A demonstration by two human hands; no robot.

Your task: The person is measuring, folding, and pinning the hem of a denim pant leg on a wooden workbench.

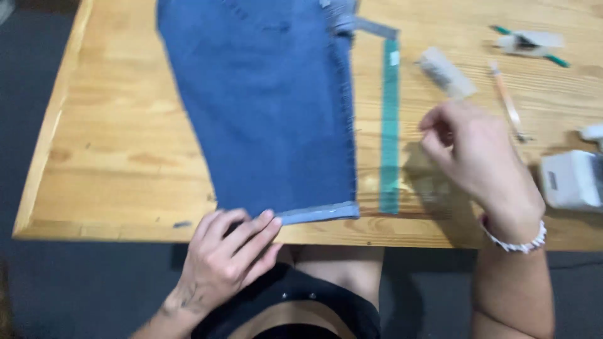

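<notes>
My left hand [223, 260] presses the denim's [270, 107] folded hem flat at the table's [113, 157] near edge, gripping nothing. My right hand [480, 160] hovers loosely curled and empty right of the green ruler [390, 125].

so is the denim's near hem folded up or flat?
Folded up. The denim shows a paler turned-up strip along its near edge, and the left hand presses its fingertips on that strip.

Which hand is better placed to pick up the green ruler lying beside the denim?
Probably the right hand: it hovers empty next to the green ruler, while the left hand presses the folded hem of the denim.
</notes>
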